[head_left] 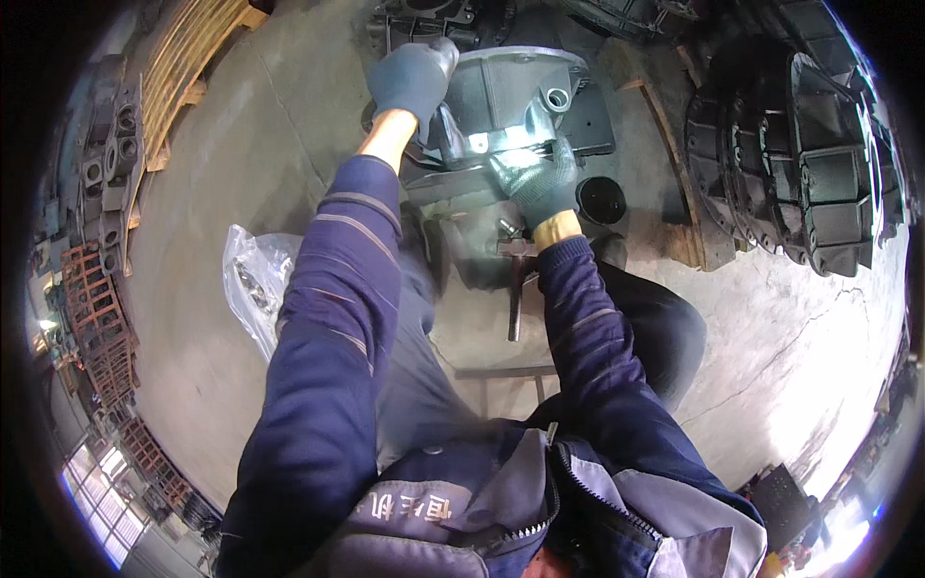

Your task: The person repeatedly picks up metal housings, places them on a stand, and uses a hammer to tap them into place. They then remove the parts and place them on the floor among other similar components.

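A large grey metal housing (506,91) with a curved rim and a round port on its right side stands in front of me. My left hand (412,79), in a grey glove, is closed on the left end of its rim. At the lower front edge of the housing is my right hand (541,183), gloved as well, with its fingers curled. Bright glare covers the fingertips and the metal beside them, so what they hold is hidden. Between my knees is a hammer (516,275), its handle toward me. A round black container (601,200) sits just right of my right hand.
A clear plastic bag (258,279) of small parts lies on the floor at left. Dark ribbed castings (790,159) stand at right, beside a wooden pallet edge (674,169). More dark castings (429,19) lie beyond the housing. Wooden slats (188,67) line the far left.
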Tool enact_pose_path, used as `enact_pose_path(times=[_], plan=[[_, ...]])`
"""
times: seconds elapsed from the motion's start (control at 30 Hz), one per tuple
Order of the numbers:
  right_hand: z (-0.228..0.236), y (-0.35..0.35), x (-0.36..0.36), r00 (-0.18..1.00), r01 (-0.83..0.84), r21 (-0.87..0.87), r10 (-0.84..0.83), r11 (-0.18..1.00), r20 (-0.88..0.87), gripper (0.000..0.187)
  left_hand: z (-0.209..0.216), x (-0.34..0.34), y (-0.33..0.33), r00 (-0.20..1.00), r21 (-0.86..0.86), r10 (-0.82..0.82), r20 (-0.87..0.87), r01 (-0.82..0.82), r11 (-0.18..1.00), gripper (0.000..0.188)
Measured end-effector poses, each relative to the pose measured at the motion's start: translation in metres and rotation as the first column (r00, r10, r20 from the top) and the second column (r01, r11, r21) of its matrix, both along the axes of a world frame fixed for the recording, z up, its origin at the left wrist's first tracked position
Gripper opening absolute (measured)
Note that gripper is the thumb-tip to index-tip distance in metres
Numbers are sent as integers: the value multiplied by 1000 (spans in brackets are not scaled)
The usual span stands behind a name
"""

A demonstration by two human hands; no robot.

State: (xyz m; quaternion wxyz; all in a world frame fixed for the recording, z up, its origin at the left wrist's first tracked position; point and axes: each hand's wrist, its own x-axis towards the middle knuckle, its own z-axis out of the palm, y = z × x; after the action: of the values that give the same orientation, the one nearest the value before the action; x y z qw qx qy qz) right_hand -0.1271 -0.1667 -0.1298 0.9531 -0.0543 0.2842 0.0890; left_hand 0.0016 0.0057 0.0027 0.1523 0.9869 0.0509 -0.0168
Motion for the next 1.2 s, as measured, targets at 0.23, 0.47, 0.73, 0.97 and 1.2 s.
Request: enact_pose_path(times=[0.23, 0.47, 0.73, 0.97, 1.2], plan=[[0, -16, 4, 997, -16, 118, 7, 993, 77, 62, -10, 2, 9, 997, -91, -50, 67, 56, 994, 51], [-11, -56, -26, 966, -252, -256, 258, 933, -7, 64, -19, -2, -12, 999, -232, 8, 54, 4, 973, 61], [-124, -111, -124, 652, -571, -731, 336, -374, -680, 35, -48, 12, -8, 969, -228, 132, 207, -83, 970, 64], [-132, -105, -155, 594, -466, -599, 272, -651, -757, 35, -47, 15, -4, 921, -154, -21, 390, 87, 984, 52], [-154, -87, -136, 444, -394, -548, 369, -738, -817, 41, -48, 13, -1, 963, -10, -6, 269, 9, 1000, 52]])
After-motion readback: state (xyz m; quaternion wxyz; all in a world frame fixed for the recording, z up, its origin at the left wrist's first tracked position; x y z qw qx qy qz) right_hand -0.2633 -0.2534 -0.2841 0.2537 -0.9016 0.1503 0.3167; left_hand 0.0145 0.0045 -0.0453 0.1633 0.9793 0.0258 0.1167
